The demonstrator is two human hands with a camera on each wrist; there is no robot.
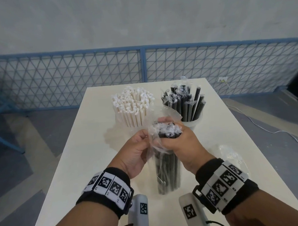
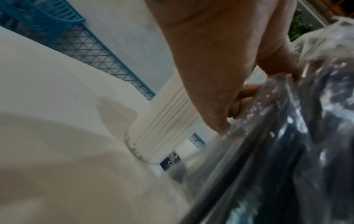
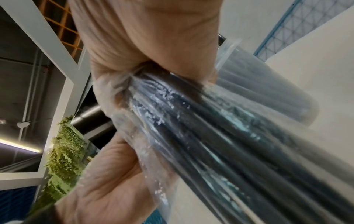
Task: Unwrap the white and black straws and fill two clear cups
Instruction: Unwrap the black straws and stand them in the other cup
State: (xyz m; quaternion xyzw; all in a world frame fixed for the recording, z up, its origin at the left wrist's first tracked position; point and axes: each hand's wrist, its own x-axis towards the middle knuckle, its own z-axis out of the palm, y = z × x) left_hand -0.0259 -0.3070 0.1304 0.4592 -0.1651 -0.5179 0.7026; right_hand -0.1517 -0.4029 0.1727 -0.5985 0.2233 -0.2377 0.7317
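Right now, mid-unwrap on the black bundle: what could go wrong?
1. The right hand grips only the top of the black bundle; if the left hand tugs the wrap hard, straws could slip out and scatter.
2. The black-straw cup stands just behind the hands; a jerk could tip it.
3. A loose wrapper lies by the right wrist and could get swept off the table.

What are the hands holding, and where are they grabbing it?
The right hand grips the bundle of black straws near its top. The left hand pinches the clear plastic wrap beside it.
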